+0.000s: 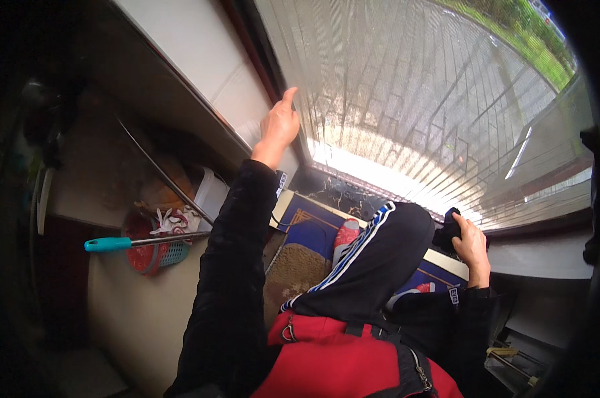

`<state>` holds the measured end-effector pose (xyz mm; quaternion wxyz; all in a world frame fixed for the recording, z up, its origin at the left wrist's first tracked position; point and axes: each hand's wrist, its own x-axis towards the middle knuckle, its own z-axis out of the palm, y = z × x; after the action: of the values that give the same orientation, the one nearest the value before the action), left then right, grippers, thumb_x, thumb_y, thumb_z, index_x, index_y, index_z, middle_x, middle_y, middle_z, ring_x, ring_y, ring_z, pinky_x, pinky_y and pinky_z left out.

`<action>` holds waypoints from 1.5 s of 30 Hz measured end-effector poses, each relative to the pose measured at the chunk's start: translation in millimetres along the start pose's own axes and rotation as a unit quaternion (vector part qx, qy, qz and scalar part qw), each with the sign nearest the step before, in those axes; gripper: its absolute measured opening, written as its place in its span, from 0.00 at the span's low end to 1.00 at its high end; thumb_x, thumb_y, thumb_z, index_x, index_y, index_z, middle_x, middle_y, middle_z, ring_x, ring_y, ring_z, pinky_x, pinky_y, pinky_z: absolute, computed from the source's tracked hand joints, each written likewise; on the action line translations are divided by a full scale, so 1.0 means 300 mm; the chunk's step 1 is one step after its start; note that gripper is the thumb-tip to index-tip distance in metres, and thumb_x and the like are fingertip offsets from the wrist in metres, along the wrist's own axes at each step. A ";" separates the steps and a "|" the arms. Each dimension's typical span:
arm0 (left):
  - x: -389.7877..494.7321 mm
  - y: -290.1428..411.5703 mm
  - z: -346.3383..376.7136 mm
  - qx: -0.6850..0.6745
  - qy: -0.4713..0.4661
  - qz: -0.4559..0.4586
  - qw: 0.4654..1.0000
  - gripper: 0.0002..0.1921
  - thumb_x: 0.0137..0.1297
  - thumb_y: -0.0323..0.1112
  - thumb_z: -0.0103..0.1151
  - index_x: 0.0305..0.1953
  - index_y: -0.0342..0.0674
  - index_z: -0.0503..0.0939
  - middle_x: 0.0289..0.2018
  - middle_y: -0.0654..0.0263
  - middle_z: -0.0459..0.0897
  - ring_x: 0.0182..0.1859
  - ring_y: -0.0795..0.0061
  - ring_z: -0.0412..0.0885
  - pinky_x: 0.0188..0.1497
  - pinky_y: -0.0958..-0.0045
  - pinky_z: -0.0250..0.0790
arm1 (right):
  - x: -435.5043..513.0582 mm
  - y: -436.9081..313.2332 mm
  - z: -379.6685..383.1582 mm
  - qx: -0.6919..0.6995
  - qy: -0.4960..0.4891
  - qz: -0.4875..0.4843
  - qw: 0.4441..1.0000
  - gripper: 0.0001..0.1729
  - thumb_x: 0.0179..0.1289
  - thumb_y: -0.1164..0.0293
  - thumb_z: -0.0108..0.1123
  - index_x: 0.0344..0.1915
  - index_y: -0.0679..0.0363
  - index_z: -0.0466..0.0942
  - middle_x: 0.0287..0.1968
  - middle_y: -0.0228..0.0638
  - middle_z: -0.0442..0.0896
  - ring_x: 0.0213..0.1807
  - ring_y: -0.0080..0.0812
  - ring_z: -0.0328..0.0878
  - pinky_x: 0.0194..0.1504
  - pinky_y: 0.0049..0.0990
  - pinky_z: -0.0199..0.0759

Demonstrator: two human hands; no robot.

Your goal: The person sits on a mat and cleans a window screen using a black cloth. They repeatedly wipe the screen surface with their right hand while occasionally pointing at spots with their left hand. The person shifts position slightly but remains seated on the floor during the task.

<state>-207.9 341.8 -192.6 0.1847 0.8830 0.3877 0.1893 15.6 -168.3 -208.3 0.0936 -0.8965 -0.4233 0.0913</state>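
Observation:
My left hand (280, 122) reaches up to the dark door frame (260, 54), beside the edge of a translucent ribbed door curtain (379, 99). Its index finger points upward and the other fingers curl under. Whether they pinch the curtain's edge is hidden. Low on the right, my right hand (471, 246) has its thumb and index finger against a dark, crumpled-looking object (448, 233) near the curtain's lower edge. The rest of that grip is out of sight. A bright sill strip (349, 161) runs along the foot of the curtain.
A blue doormat (307, 214) with a worn brown patch lies under my feet. To the left, a turquoise-handled pole (108, 244) crosses a plastic basket (173, 252) with gloves (178, 221); a whitish bin (211, 191) stands behind. Paving (394, 109) shows through the curtain.

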 end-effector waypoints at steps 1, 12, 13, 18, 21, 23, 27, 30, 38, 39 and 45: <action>-0.006 -0.009 0.017 0.003 -0.017 -0.005 1.000 0.32 0.70 0.32 0.52 0.75 0.58 0.62 0.55 0.51 0.84 0.55 0.43 0.83 0.56 0.45 0.75 | -0.001 -0.005 -0.003 0.000 -0.001 0.002 1.000 0.37 0.49 0.76 0.60 0.64 0.56 0.77 0.46 0.52 0.85 0.50 0.57 0.83 0.55 0.48 0.77; -0.093 -0.066 0.185 -0.005 0.024 -0.002 1.000 0.36 0.68 0.31 0.55 0.77 0.58 0.60 0.43 0.56 0.86 0.45 0.49 0.86 0.47 0.50 0.77 | 0.004 -0.038 -0.009 -0.019 -0.061 0.040 0.997 0.37 0.51 0.76 0.61 0.66 0.55 0.76 0.53 0.49 0.85 0.55 0.54 0.82 0.57 0.45 0.77; -0.105 -0.058 0.195 -0.019 0.020 -0.006 1.000 0.37 0.68 0.30 0.56 0.77 0.56 0.59 0.43 0.57 0.86 0.44 0.50 0.86 0.47 0.51 0.77 | 0.003 -0.036 -0.006 -0.009 -0.050 0.036 0.998 0.37 0.51 0.75 0.62 0.66 0.55 0.76 0.53 0.48 0.85 0.55 0.54 0.82 0.57 0.45 0.77; -0.216 0.020 0.292 -0.114 0.069 -0.024 0.991 0.30 0.69 0.31 0.58 0.72 0.42 0.65 0.52 0.53 0.83 0.52 0.47 0.84 0.53 0.51 0.77 | -0.001 -0.027 0.000 -0.004 -0.050 0.038 0.998 0.36 0.53 0.74 0.61 0.67 0.54 0.75 0.49 0.47 0.84 0.54 0.54 0.81 0.56 0.46 0.76; -0.276 0.080 0.388 -0.124 0.028 0.011 0.992 0.28 0.67 0.32 0.60 0.69 0.39 0.70 0.62 0.47 0.77 0.63 0.45 0.78 0.63 0.50 0.71 | -0.003 -0.021 0.000 0.005 -0.053 0.047 0.997 0.37 0.54 0.76 0.62 0.67 0.53 0.75 0.53 0.46 0.84 0.57 0.53 0.81 0.59 0.44 0.76; -0.285 0.107 0.446 -0.031 0.115 0.095 0.988 0.32 0.66 0.30 0.61 0.71 0.41 0.67 0.66 0.49 0.72 0.66 0.51 0.75 0.68 0.52 0.69 | -0.009 -0.019 -0.001 -0.003 -0.046 0.037 0.998 0.36 0.55 0.75 0.63 0.67 0.53 0.75 0.55 0.46 0.84 0.56 0.53 0.82 0.58 0.44 0.77; -0.259 0.090 0.530 -0.038 0.052 0.076 0.995 0.36 0.64 0.32 0.63 0.73 0.39 0.65 0.70 0.46 0.69 0.72 0.44 0.68 0.72 0.48 0.64 | -0.019 -0.014 -0.001 -0.005 -0.043 0.042 0.998 0.36 0.55 0.74 0.65 0.68 0.53 0.75 0.56 0.46 0.84 0.55 0.53 0.83 0.58 0.44 0.78; -0.261 0.055 0.599 0.024 -0.083 0.031 0.996 0.39 0.62 0.34 0.66 0.74 0.37 0.63 0.71 0.46 0.68 0.73 0.46 0.68 0.72 0.48 0.64 | -0.023 -0.009 -0.001 0.006 -0.044 0.046 0.998 0.37 0.55 0.74 0.65 0.68 0.53 0.75 0.54 0.47 0.84 0.55 0.52 0.83 0.58 0.44 0.78; -0.291 -0.006 0.630 0.079 -0.277 -0.021 0.957 0.34 0.64 0.37 0.64 0.71 0.38 0.68 0.70 0.49 0.71 0.73 0.50 0.69 0.71 0.50 0.66 | -0.025 -0.006 0.004 0.008 -0.030 0.037 0.999 0.35 0.56 0.74 0.63 0.67 0.53 0.75 0.53 0.47 0.84 0.55 0.53 0.83 0.58 0.44 0.77; -0.281 -0.002 0.615 0.072 -0.241 0.012 0.968 0.32 0.65 0.35 0.63 0.71 0.39 0.69 0.68 0.49 0.73 0.71 0.50 0.71 0.69 0.49 0.66 | -0.025 -0.007 0.004 0.004 -0.035 0.039 0.999 0.35 0.56 0.74 0.63 0.67 0.53 0.75 0.53 0.47 0.84 0.55 0.53 0.83 0.58 0.44 0.77; -0.290 0.057 0.611 -0.031 0.065 0.142 0.987 0.28 0.64 0.29 0.58 0.67 0.36 0.71 0.61 0.46 0.76 0.63 0.47 0.75 0.68 0.50 0.65 | -0.022 -0.003 0.006 0.002 -0.050 0.045 0.998 0.35 0.57 0.73 0.63 0.67 0.53 0.74 0.53 0.47 0.84 0.55 0.53 0.83 0.58 0.44 0.77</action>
<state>-164.5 232.3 -358.8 0.1572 0.9089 0.2632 0.2826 10.3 -172.6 -209.3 0.0699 -0.9086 -0.3868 0.1410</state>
